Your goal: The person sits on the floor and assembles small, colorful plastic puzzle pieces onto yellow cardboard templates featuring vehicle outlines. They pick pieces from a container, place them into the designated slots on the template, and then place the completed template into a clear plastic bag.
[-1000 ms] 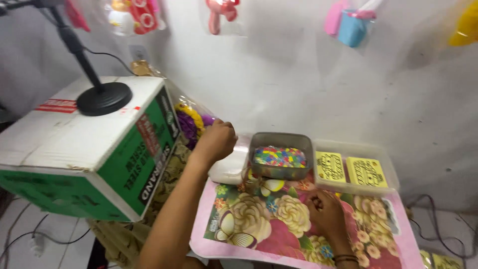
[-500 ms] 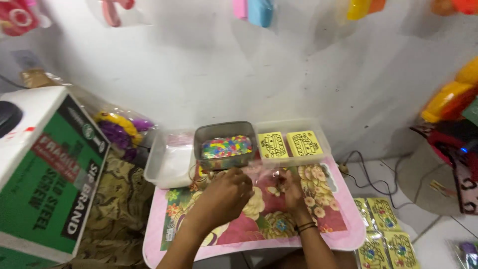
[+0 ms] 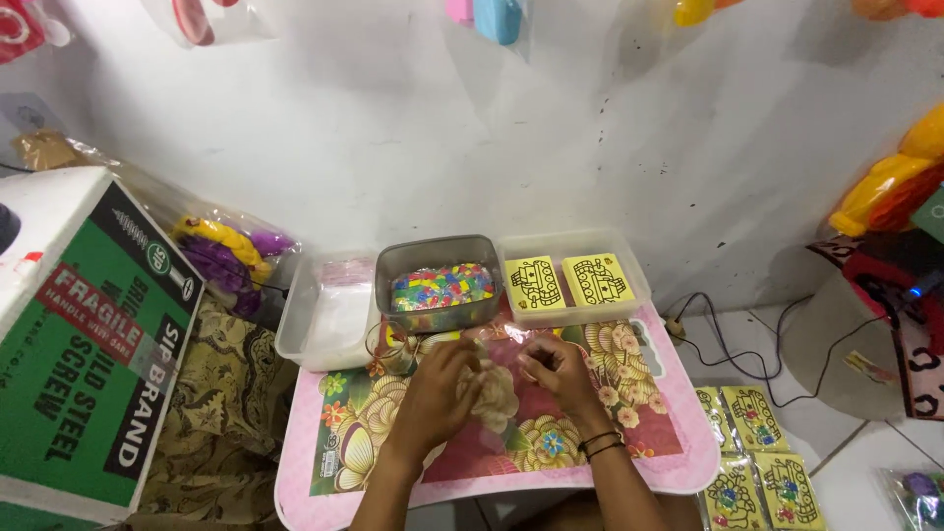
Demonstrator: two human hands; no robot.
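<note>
Pinching a small clear bag (image 3: 489, 391) in both hands' grip, left hand (image 3: 440, 386), right hand (image 3: 559, 371), over the pink floral tabletop (image 3: 649, 433), metal bead tray (image 3: 440, 283) just behind, white wall (image 3: 413, 128) beyond.

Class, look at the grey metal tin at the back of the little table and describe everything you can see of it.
The grey metal tin is a shallow rectangular pan with rounded corners and a dull, brushed look. It sits upright at the back of the pink floral table, filled with small multicoloured pieces. A clear plastic tray stands at its left, and a clear tray with yellow cards at its right. Neither hand touches it.
</note>
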